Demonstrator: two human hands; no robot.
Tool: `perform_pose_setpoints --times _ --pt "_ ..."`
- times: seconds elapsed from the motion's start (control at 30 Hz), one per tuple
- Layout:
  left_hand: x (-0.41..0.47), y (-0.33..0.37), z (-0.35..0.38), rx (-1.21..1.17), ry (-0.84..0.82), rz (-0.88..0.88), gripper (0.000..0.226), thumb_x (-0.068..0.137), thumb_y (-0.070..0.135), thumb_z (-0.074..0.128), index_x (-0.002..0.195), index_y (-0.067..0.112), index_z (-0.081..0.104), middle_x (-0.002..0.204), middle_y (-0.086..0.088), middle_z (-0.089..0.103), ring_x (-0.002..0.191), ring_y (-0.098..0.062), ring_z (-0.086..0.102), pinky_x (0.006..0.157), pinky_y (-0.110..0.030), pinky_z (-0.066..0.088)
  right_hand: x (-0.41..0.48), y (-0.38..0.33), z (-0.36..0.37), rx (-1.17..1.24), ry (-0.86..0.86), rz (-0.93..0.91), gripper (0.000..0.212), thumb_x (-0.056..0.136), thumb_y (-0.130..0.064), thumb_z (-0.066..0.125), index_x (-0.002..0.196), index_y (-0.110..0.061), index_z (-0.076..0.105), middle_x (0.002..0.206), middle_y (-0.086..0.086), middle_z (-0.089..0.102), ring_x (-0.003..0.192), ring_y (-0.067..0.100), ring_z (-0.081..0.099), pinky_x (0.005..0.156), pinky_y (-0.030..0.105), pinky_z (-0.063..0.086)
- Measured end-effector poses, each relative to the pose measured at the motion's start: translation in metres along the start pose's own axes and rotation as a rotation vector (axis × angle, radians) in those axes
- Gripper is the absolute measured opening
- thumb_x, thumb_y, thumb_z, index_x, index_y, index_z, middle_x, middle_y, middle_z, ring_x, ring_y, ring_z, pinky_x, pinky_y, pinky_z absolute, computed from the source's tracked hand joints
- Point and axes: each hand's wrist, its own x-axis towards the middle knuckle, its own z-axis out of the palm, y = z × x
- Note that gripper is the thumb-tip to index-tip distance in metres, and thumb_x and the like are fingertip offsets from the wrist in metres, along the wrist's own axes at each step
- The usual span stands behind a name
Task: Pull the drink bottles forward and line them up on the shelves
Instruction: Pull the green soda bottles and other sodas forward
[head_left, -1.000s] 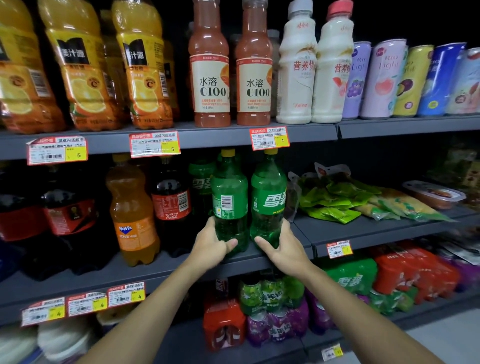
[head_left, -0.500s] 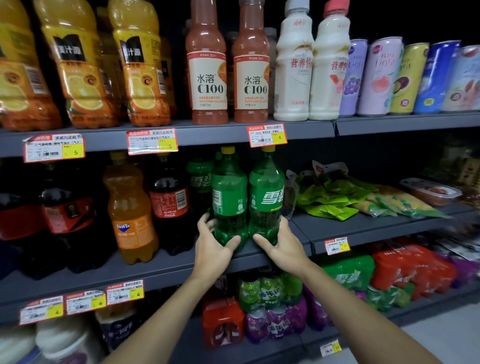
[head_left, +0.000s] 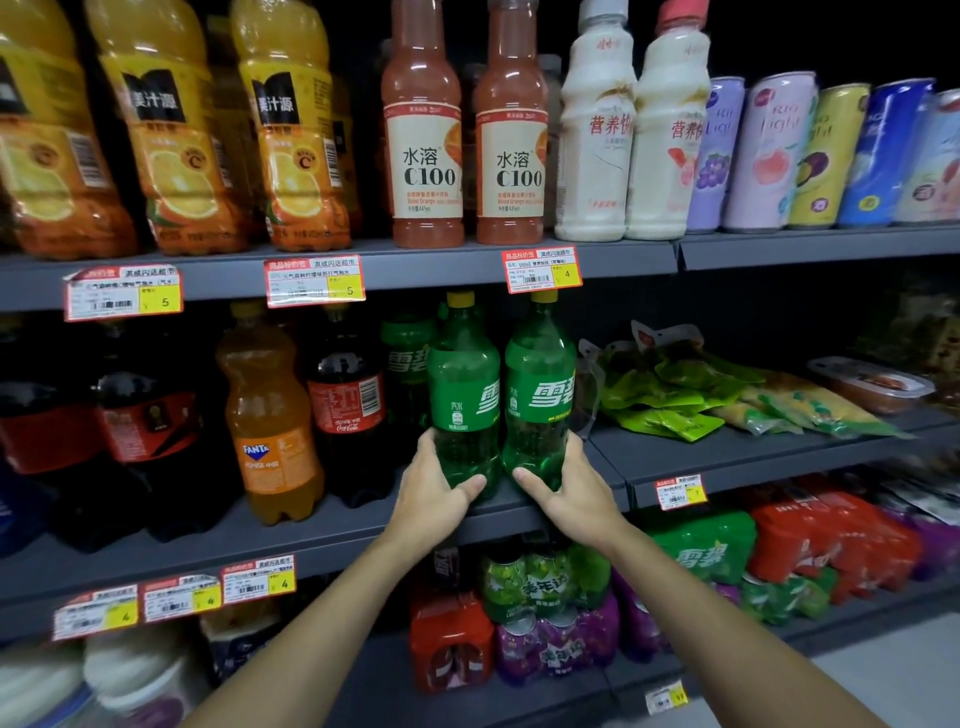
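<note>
Two green Sprite bottles with yellow caps stand side by side near the front edge of the middle shelf (head_left: 545, 512). My left hand (head_left: 434, 491) grips the base of the left green bottle (head_left: 464, 395). My right hand (head_left: 571, 491) grips the base of the right green bottle (head_left: 540, 384). Both labels face forward, the left one turned a little to the left. A third green bottle (head_left: 408, 364) stands behind them, partly hidden.
Left of the green bottles stand a cola bottle (head_left: 347, 405), an orange Fanta bottle (head_left: 270, 426) and more dark cola bottles. Green snack packets (head_left: 670, 389) lie to the right. Juice, C100 and milk bottles and cans fill the top shelf; can multipacks sit below.
Both hands stay on the two green bottles. The left bottle has turned, so its label front now shows instead of the barcode side.
</note>
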Motion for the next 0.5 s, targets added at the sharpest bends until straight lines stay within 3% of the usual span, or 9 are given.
perform_pose_setpoints --times 0.1,0.2,0.3,0.4,0.5 --pt "-0.004 0.002 -0.003 -0.003 -0.047 0.037 0.087 0.075 0.044 0.081 0.145 0.022 0.033 0.137 0.004 0.052 0.127 -0.015 0.05 0.107 -0.035 0.041 -0.001 -0.001 -0.001 0.008 -0.01 -0.01 0.091 0.075 -0.083 0.055 0.145 -0.036 0.021 0.149 -0.01 0.046 0.129 0.021 0.052 0.104 0.044 0.045" --pt "-0.007 0.005 0.003 0.04 0.04 0.046 0.095 0.066 0.055 0.085 0.141 0.018 0.04 0.129 0.003 0.046 0.127 -0.011 0.042 0.105 -0.027 0.037 0.0 -0.002 -0.004 0.025 -0.033 0.013 0.098 0.074 -0.082 0.057 0.148 -0.031 0.019 0.15 -0.007 0.046 0.129 0.021 0.052 0.103 0.043 0.045" --pt "-0.004 0.004 0.006 0.036 0.085 -0.004 0.094 0.068 0.046 0.086 0.142 0.016 0.038 0.132 0.0 0.052 0.127 -0.018 0.047 0.103 -0.029 0.039 -0.001 -0.003 0.0 0.052 0.015 0.058 0.105 0.069 -0.082 0.064 0.148 -0.027 0.021 0.148 -0.004 0.048 0.129 0.021 0.052 0.104 0.043 0.045" --pt "0.001 -0.002 0.0 0.006 -0.002 -0.051 0.09 0.073 0.038 0.084 0.144 0.021 0.03 0.132 0.002 0.057 0.122 -0.018 0.054 0.093 -0.026 0.039 -0.003 -0.008 0.01 0.067 0.145 0.093 0.107 0.061 -0.08 0.073 0.14 -0.023 0.027 0.142 0.001 0.05 0.126 0.022 0.053 0.101 0.039 0.047" --pt "0.0 -0.003 -0.005 0.011 -0.051 -0.019 0.092 0.073 0.045 0.081 0.145 0.02 0.029 0.136 0.003 0.052 0.126 -0.016 0.05 0.1 -0.029 0.04 -0.002 -0.01 0.01 0.056 0.145 0.096 0.113 0.06 -0.083 0.07 0.143 -0.021 0.024 0.148 0.003 0.042 0.131 0.025 0.049 0.105 0.041 0.045"
